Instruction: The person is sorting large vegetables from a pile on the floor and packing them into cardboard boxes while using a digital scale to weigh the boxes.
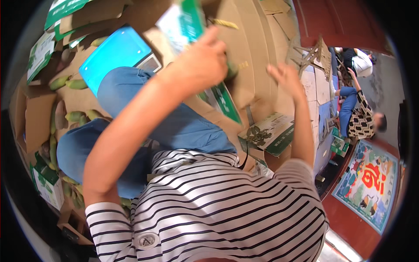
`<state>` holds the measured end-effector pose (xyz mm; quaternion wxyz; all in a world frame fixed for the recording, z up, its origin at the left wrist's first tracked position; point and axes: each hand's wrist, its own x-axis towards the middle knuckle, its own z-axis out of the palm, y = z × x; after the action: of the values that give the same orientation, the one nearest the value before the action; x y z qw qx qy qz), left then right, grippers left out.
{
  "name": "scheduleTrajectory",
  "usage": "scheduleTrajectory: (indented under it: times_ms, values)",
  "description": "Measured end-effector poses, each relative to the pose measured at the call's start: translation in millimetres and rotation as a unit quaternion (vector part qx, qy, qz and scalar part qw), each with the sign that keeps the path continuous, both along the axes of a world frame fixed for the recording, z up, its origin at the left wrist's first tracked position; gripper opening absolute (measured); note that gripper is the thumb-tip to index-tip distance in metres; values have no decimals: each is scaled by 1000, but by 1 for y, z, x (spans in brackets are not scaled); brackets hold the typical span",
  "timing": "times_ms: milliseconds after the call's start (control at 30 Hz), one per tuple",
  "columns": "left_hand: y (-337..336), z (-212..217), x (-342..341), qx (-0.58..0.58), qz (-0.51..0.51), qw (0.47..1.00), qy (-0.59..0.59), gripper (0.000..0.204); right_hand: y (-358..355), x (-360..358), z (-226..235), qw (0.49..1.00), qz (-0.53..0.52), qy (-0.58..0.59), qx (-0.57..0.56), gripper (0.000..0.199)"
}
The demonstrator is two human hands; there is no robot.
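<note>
My left hand (201, 61) has its fingers curled on the edge of a green and white carton (224, 102), slightly blurred. The carton's brown inner side spreads to the right of the hand, with a yellow cord (226, 23) showing near the top. To the right, my right hand (286, 77) is raised with fingers apart and nothing in them, also blurred. It is apart from the carton wall. Left of my left hand, beside my knee, is a bright blue flat-topped device (115, 56) with a silver front panel, which looks like a scale.
Elongated green and brown produce (76, 84) lies in several places at the left. Another green and white carton (273, 133) stands near my right elbow. An open brown box (35, 115) is at the far left. Two people are at the right, near a wooden stool (321, 56).
</note>
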<state>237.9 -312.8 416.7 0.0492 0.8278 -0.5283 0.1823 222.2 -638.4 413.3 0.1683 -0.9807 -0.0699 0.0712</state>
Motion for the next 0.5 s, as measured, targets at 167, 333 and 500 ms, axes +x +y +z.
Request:
scheduleTrajectory:
  times_ms: [167,333,500]
  values:
    - [-106,-78,-32,-21,-110,994,1,10,-98,-162,-63,970,-223,84,42,43]
    - [-125,-26,-51,-181,-84,971,131,9,-187,-270,-94,936,-332,44,-103,38]
    - [-4,34,-19,-169,56,961,211,23,-252,-307,-70,873,-351,245,-235,33]
